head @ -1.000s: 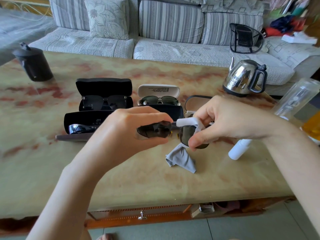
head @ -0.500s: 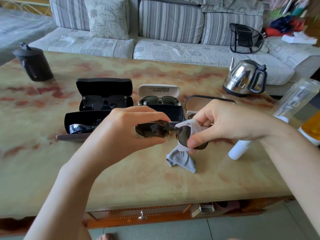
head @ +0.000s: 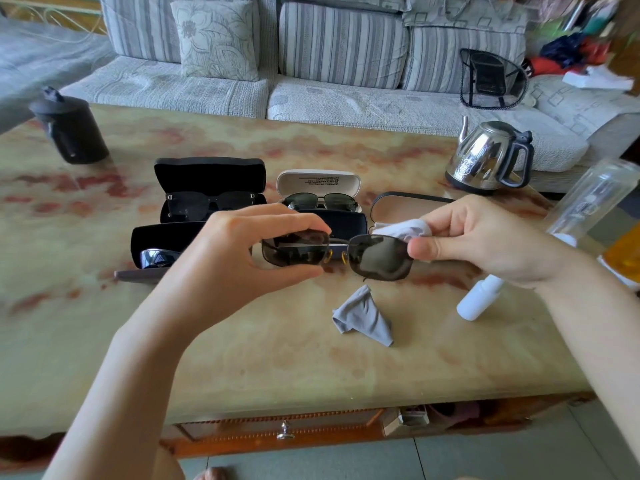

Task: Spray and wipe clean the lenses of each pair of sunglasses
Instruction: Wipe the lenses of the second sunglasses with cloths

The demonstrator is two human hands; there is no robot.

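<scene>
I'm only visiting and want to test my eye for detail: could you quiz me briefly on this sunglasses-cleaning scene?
1. True or false: the grey cloth lies on the table, in neither hand.
2. What does the right hand pinch at the lens edge of the held sunglasses? A) white cloth B) kettle C) spray bottle
3. Which hand holds the other lens with bare fingers?
Key: 1 true; 2 A; 3 the left hand.

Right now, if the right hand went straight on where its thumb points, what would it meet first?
Probably the sunglasses, whose lens edge the right hand pinches with a cloth; further along, the left hand.
</scene>
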